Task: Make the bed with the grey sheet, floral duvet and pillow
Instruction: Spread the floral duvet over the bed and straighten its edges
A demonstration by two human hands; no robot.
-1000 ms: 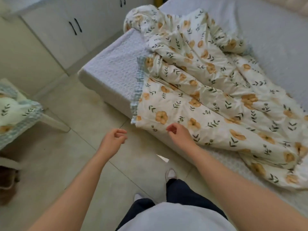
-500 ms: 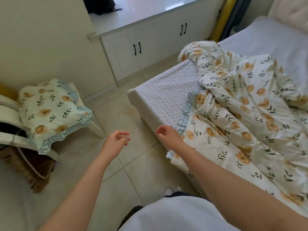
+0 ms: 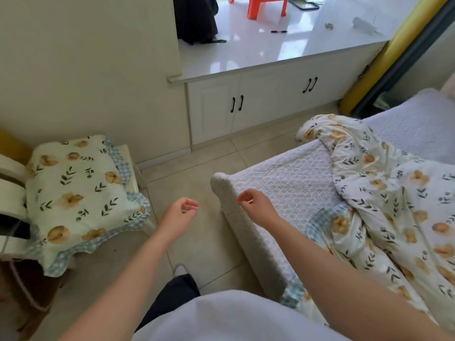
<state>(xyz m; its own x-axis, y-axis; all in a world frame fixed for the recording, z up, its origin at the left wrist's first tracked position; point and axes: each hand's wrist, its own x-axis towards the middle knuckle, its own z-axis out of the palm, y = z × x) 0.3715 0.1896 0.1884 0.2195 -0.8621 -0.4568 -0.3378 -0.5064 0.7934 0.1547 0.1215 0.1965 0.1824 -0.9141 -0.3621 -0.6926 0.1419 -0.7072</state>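
Note:
The floral duvet (image 3: 384,207) lies crumpled across the bed at the right, over the pale grey textured sheet (image 3: 283,178) that covers the mattress corner. A floral pillow (image 3: 78,193) with a blue checked frill rests on a chair at the left. My left hand (image 3: 178,215) hangs over the floor between chair and bed, fingers loosely curled, holding nothing. My right hand (image 3: 256,205) hovers at the bed's corner edge with loosely curled fingers, also empty, apart from the duvet.
A white chair (image 3: 133,163) holds the pillow at the left. White cabinets (image 3: 246,104) with black handles stand under a glossy sill at the back. Tiled floor (image 3: 197,163) lies between chair and bed. A yellow curtain (image 3: 369,70) hangs by the bed's far side.
My view has swung left from the duvet toward the chair and pillow. My right hand has left the duvet edge and both hands have shifted toward the bed corner.

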